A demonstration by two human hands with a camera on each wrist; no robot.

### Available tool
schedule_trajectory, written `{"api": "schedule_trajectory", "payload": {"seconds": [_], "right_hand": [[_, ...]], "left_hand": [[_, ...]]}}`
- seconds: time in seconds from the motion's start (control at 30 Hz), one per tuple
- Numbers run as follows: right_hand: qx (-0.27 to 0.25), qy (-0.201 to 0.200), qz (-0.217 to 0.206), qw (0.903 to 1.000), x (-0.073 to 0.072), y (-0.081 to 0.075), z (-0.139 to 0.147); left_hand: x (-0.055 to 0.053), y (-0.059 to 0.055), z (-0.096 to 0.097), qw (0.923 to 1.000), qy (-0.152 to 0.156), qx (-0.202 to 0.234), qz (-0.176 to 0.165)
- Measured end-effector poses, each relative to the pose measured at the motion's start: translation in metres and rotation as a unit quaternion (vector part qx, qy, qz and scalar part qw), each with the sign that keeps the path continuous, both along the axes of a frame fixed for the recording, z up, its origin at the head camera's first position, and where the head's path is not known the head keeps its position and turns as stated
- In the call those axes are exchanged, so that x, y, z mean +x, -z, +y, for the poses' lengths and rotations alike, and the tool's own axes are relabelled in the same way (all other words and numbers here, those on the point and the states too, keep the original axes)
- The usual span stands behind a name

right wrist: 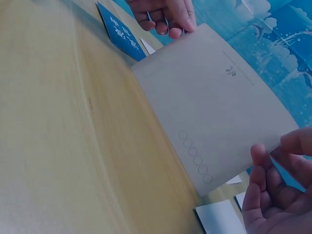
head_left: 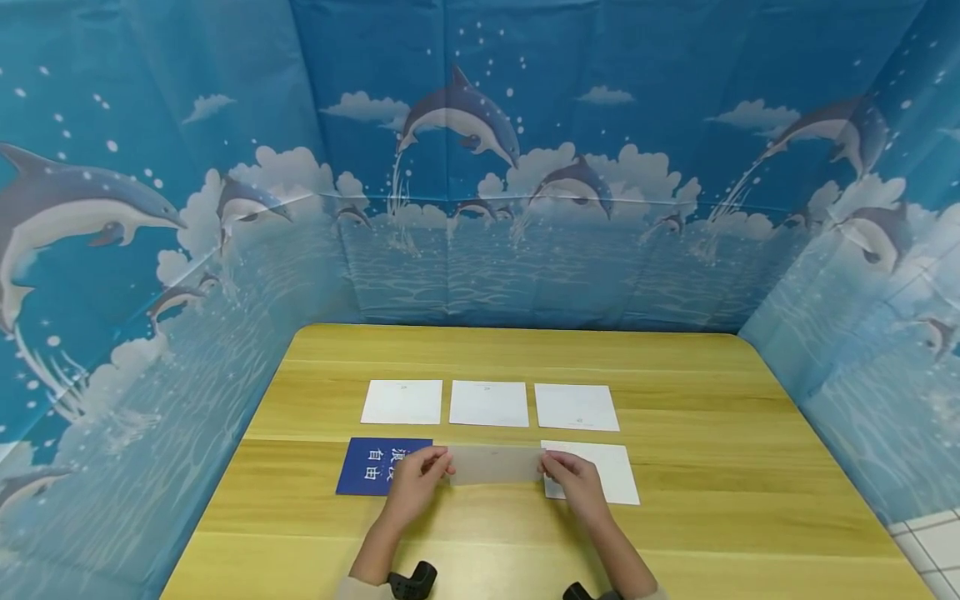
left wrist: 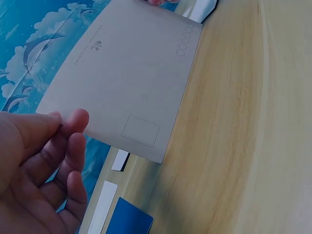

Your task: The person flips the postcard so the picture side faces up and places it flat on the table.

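Holding one pale card (head_left: 495,467) between them, two hands worked near the front of a wooden table (head_left: 712,500). Left hand (head_left: 415,483): thumb and forefinger pinched narrow on the card's left end, other fingers loosely curled. Right hand (head_left: 577,483): same narrow pinch at the opposite end. The card was held above the wood, its printed face toward the person: a small emblem (left wrist: 96,46) near the far edge, a rectangular outline (left wrist: 141,130) toward the left end, a row of circles (right wrist: 196,157) toward the right.

A blue card (head_left: 360,467) with white characters lay to the left, partly hidden by the left hand; a white card (head_left: 615,475) lay to the right, partly behind the right hand. Farther back, three white cards (head_left: 489,404) lay in a row, narrow gaps between. Dolphin-printed sheeting (head_left: 487,275) hung beyond.
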State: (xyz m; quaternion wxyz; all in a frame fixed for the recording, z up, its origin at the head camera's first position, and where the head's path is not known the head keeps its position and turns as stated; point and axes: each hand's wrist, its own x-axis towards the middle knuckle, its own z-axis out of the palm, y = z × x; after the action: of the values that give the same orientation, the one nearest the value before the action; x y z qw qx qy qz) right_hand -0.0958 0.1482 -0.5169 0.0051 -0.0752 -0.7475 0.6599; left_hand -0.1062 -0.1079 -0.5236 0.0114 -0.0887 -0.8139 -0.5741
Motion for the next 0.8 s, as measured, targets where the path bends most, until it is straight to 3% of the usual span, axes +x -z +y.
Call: {"api": "schedule_trajectory", "payload": {"seconds": [0.27, 0.57, 0.8], "right_hand": [[-0.054, 0.000, -0.039, 0.9978, 0.002, 0.001, 0.004], [-0.066, 0.008, -0.051, 0.9965, 0.005, -0.003, 0.002], [-0.066, -0.003, -0.057, 0.9962, 0.012, -0.003, 0.003]], "left_hand": [[0.003, 0.002, -0.004, 0.9996, 0.026, 0.002, 0.008], [0.008, 0.001, -0.004, 0.9989, 0.034, 0.033, 0.003], [0.015, -0.002, -0.007, 0.9992, 0.040, 0.000, 0.000]]}}
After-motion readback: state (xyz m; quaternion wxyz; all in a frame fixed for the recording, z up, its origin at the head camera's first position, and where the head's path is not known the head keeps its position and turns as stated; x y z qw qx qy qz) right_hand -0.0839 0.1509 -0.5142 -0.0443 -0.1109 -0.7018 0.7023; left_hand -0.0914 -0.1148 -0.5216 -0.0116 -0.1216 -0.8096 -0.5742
